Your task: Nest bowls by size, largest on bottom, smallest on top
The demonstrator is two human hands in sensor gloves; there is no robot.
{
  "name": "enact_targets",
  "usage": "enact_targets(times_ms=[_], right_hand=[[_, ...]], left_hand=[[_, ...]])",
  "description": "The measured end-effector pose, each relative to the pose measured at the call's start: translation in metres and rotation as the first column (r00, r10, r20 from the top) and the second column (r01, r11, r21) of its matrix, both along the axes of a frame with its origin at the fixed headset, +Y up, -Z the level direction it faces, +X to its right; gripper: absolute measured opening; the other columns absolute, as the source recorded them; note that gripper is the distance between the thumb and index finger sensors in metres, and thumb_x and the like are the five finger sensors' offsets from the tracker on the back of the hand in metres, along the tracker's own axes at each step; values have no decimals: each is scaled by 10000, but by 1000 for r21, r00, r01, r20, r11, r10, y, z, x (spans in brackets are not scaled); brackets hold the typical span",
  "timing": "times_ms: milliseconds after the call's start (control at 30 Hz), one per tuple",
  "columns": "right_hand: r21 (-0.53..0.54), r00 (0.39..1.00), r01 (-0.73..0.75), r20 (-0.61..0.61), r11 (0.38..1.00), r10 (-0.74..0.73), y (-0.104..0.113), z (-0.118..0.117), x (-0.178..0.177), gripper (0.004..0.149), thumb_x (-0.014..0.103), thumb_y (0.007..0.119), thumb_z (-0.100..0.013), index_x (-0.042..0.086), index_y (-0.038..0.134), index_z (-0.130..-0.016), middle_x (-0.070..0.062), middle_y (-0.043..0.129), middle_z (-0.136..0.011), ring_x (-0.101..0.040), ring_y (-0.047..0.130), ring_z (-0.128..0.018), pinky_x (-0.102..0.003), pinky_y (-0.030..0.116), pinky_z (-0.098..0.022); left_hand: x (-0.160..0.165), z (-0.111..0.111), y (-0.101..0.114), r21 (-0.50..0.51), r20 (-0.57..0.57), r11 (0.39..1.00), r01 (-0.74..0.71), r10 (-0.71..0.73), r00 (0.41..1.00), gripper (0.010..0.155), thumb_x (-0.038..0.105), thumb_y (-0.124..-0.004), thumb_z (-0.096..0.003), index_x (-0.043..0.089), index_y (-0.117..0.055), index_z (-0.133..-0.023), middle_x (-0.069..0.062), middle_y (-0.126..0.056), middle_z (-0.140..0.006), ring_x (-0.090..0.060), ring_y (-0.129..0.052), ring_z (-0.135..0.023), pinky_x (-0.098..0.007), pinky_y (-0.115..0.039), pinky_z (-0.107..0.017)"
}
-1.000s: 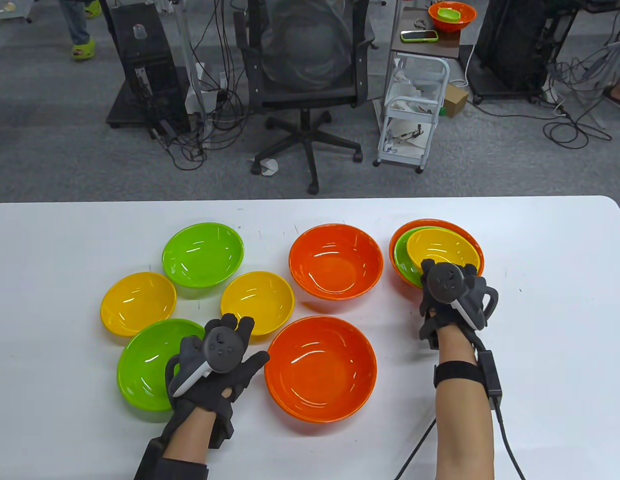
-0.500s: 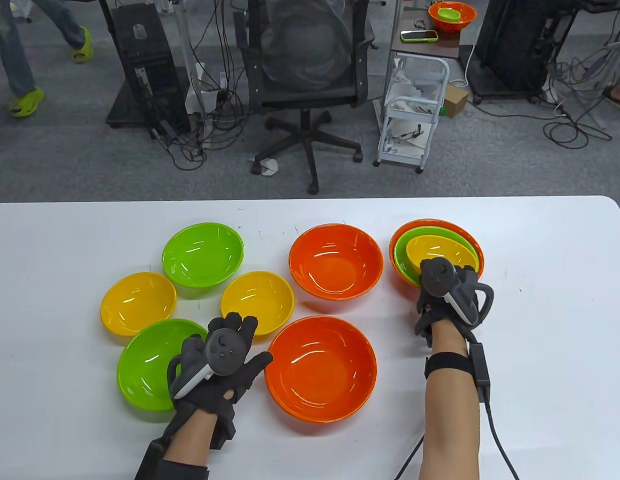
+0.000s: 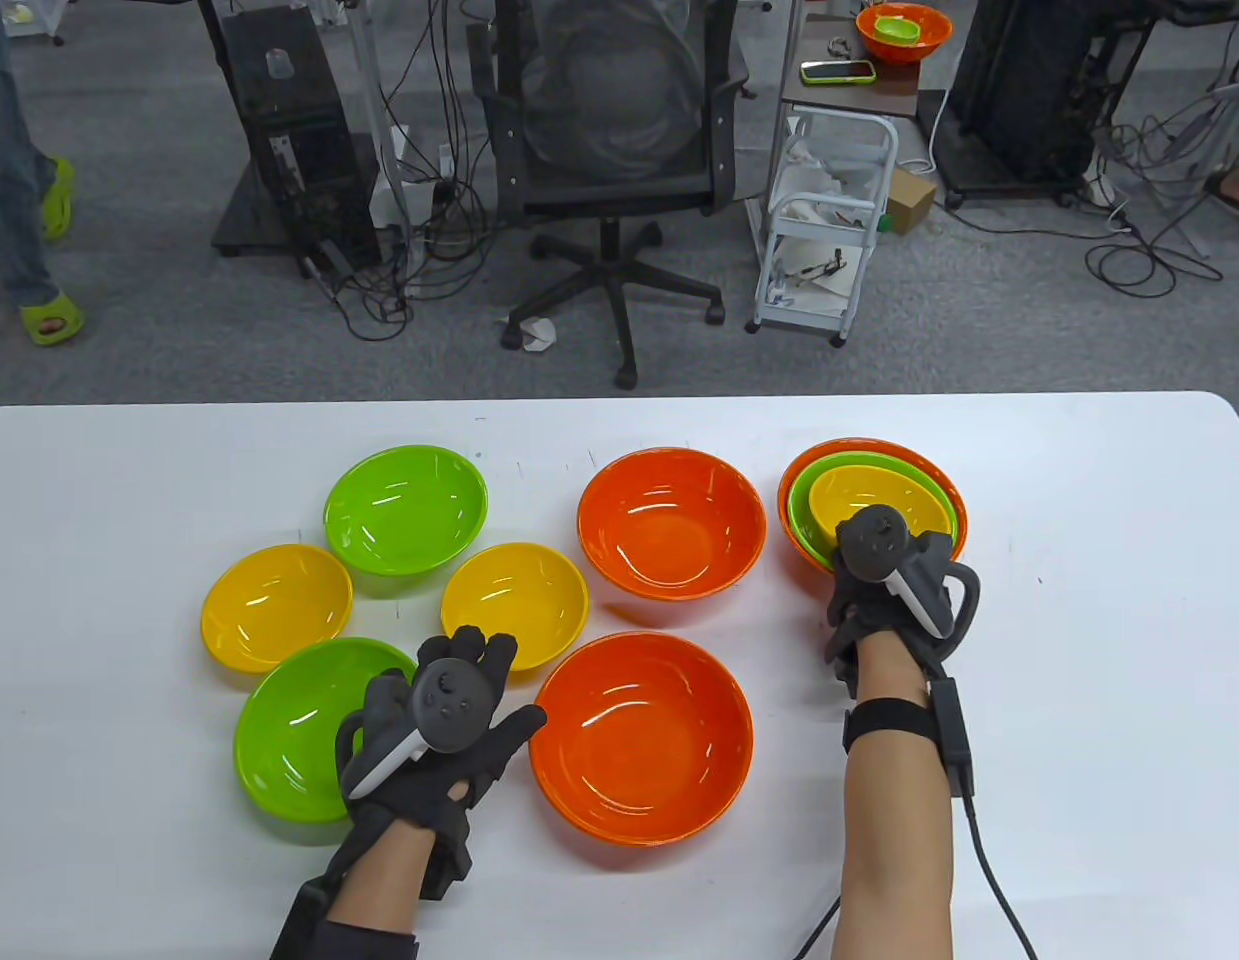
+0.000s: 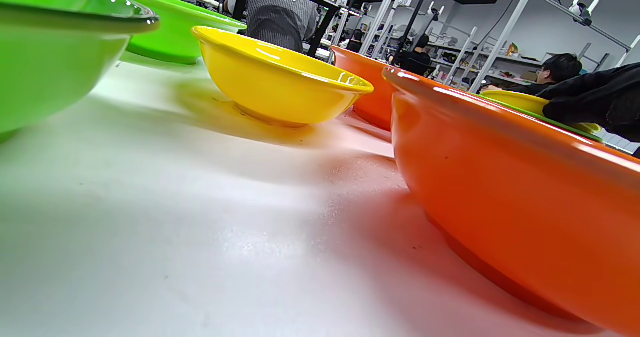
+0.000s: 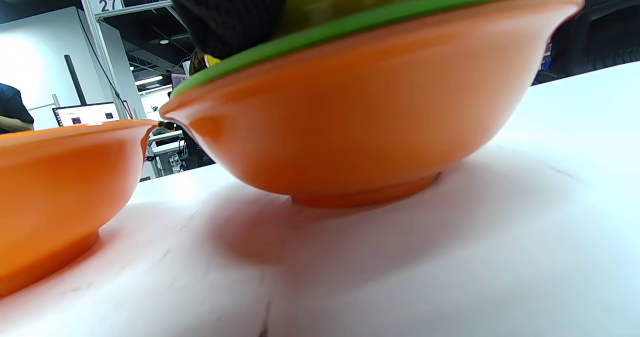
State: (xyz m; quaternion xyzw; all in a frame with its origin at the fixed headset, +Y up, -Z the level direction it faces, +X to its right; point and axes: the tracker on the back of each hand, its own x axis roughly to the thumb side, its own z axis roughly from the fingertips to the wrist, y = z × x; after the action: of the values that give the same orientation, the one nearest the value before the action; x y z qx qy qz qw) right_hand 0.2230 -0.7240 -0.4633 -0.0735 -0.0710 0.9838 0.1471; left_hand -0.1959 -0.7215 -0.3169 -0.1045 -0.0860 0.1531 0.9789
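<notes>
At the right of the table, an orange bowl (image 3: 872, 443) holds a green bowl (image 3: 801, 510) with a yellow bowl (image 3: 874, 498) inside. My right hand (image 3: 861, 548) grips the yellow bowl's near rim. In the right wrist view its gloved fingers (image 5: 230, 12) lie over that rim above the orange bowl (image 5: 360, 107). My left hand (image 3: 479, 655) rests open on the table, fingers spread, between a near green bowl (image 3: 289, 725) and a near orange bowl (image 3: 641, 738). Loose bowls: a far orange one (image 3: 671, 522), a far green one (image 3: 406, 510), two yellow ones (image 3: 276, 606) (image 3: 514, 603).
The white table (image 3: 1099, 700) has bare surface at the right and along the front. The left wrist view shows the middle yellow bowl (image 4: 280, 82) and the near orange bowl (image 4: 500, 187) close by. Beyond the far edge stand a chair (image 3: 619, 130) and a cart (image 3: 824, 230).
The yellow bowl has sunk lower and centred in the green bowl. My right hand has shifted slightly left with it. My left hand has barely moved.
</notes>
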Motion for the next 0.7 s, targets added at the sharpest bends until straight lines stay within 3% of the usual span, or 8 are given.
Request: enact_targets(times_ms=[467, 700], right_hand=[[-43, 999, 53, 1, 998, -53, -2, 1, 4, 495, 280, 735, -501, 85, 745, -956, -212, 777, -956, -513, 616, -938, -671, 354, -699], [-31, 998, 44, -33, 999, -45, 6, 12, 5, 506, 282, 744, -499, 91, 732, -968, -214, 739, -987, -516, 587, -953, -680, 350, -696]], left_hand=[[-1, 0, 1, 0, -1, 1000, 1, -1, 1000, 806, 646, -576, -501, 286, -309, -1171, -124, -260, -1244, -459, -261, -1154, -757, -245, -726], [-1, 0, 1, 4, 2, 1000, 3, -3, 1000, 806, 645, -577, -501, 286, -310, -1171, -125, -264, -1244, -459, -262, -1154, -757, -247, -727]])
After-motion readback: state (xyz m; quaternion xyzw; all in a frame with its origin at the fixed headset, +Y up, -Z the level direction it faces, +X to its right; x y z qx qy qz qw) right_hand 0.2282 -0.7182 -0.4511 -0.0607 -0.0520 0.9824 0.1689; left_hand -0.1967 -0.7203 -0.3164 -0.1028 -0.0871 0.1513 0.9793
